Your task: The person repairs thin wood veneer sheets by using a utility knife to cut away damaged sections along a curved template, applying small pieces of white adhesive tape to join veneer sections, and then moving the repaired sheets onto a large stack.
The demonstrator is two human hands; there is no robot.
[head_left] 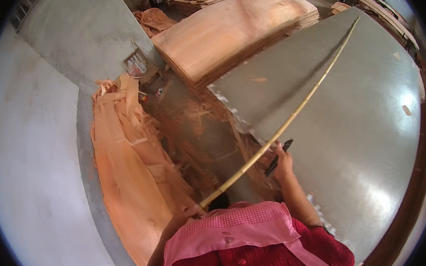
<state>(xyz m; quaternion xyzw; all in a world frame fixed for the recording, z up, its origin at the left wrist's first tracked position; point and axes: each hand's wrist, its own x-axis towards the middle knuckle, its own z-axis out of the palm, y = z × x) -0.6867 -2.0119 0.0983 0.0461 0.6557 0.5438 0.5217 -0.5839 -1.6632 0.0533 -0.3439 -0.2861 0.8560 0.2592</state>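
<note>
A long yellow bamboo pole (pixel 296 114) runs slantwise from my body out over a large grey table (pixel 359 158), its thin far end near the table's far edge. My left hand (pixel 190 212), at my waist, is closed round the pole's thick near end. Over the table's near left edge, my right hand (pixel 283 163) is closed on a slim black utility knife (pixel 272 167), its ends sticking out above and below the fist. The fingers of that hand are beside the pole; whether they touch it I cannot tell.
Beyond the floor gap stands a stack of wood veneer sheets (pixel 235 31). A heap of veneer strips (pixel 128 147) leans by the white wall (pixel 30 135) on my left. Veneer scraps (pixel 199 119) litter the floor, and small chips (pixel 406 110) lie on the table.
</note>
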